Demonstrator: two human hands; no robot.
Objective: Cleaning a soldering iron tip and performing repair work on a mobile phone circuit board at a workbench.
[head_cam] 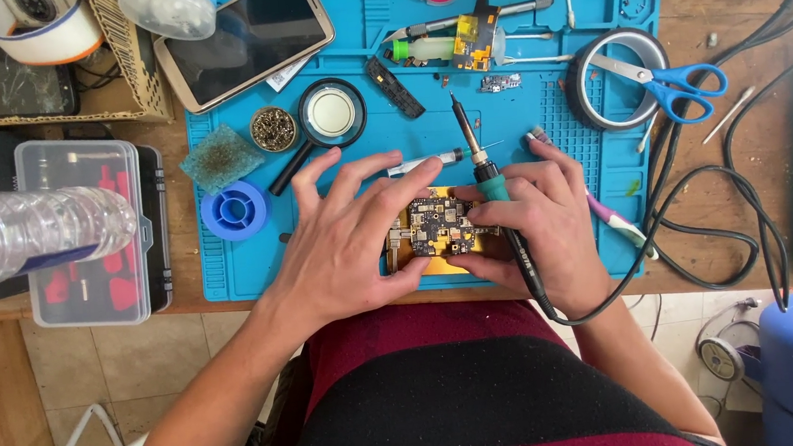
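A small dark circuit board (pixel 439 226) on a yellow backing lies near the front edge of a blue work mat (pixel 591 153). My left hand (pixel 352 236) rests on the mat with fingers spread, its fingertips touching the board's left side. My right hand (pixel 540 225) holds a soldering iron (pixel 492 186) with a teal collar and black handle, the tip pointing away from me above the board. Right-hand fingers also touch the board's right edge.
On the mat are a magnifying glass (pixel 330 116), a blue solder spool (pixel 235 210), a green sponge (pixel 221 157), a brass tip cleaner (pixel 274 128), tweezers (pixel 425 161) and a phone (pixel 246 37). Blue scissors (pixel 666 83) lie on a tape roll. A clear box (pixel 82 231) and plastic bottle (pixel 29 231) stand left; cables run right.
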